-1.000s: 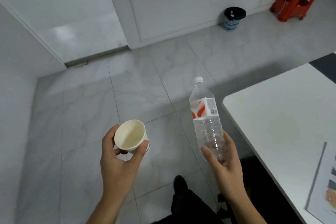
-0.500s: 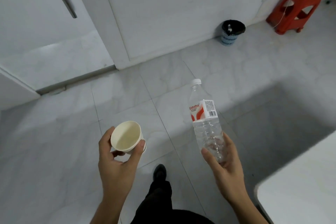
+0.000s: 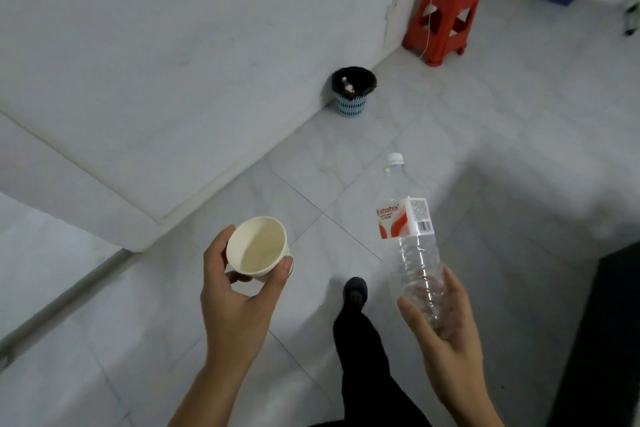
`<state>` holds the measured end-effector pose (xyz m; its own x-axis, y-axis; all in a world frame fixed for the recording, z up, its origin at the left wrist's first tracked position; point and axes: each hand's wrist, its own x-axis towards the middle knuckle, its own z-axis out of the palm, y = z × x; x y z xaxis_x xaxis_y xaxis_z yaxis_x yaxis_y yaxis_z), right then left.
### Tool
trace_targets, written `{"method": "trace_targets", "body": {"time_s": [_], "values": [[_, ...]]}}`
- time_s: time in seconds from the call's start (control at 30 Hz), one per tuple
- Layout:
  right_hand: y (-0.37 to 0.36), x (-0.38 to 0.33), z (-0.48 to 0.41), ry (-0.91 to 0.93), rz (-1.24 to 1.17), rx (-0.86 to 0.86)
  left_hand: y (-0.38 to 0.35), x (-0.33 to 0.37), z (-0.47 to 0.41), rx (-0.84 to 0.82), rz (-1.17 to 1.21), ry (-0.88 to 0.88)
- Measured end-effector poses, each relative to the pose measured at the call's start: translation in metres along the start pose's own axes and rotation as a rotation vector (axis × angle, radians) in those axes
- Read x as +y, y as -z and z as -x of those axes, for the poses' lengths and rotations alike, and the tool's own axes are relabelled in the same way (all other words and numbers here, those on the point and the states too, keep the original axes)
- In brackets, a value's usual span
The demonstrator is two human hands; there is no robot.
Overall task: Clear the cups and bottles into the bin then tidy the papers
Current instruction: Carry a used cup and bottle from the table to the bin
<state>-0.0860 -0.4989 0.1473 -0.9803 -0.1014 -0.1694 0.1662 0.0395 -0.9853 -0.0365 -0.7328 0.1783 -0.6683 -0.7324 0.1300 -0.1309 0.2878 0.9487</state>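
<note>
Cup (image 3: pixel 258 246) in left hand (image 3: pixel 235 302), bottle (image 3: pixel 412 246) in right hand (image 3: pixel 446 333); bin (image 3: pixel 353 92) ahead by wall, stool (image 3: pixel 443 17) to its right.

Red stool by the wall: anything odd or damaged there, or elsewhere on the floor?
Yes. The red stool has a ragged, crumbling tan top, and a thin cord hangs down its front. No spill shows on the floor, and the bin stands upright.

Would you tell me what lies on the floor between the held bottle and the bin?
Nothing: in the head view, only bare grey floor tiles lie between the bottle and the bin.
</note>
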Motion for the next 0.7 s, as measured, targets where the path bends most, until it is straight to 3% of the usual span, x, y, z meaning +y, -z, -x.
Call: {"method": "trace_targets", "body": {"time_s": [0.13,0.4,0.57,0.7], "values": [[-0.029,-0.003,-0.136,-0.008,-0.031,0.041,-0.071,-0.006,-0.106,-0.011,0.011,0.001],[-0.103,-0.077,-0.376,0.004,0.044,-0.001,-0.163,0.032,-0.336,-0.018,0.006,-0.034],[-0.158,-0.088,-0.512,-0.012,0.140,-0.033,-0.223,0.006,-0.474,-0.021,0.017,0.030],[-0.208,-0.093,-0.624,-0.050,0.152,0.045,-0.283,-0.019,-0.598,-0.111,0.027,0.053]]}}
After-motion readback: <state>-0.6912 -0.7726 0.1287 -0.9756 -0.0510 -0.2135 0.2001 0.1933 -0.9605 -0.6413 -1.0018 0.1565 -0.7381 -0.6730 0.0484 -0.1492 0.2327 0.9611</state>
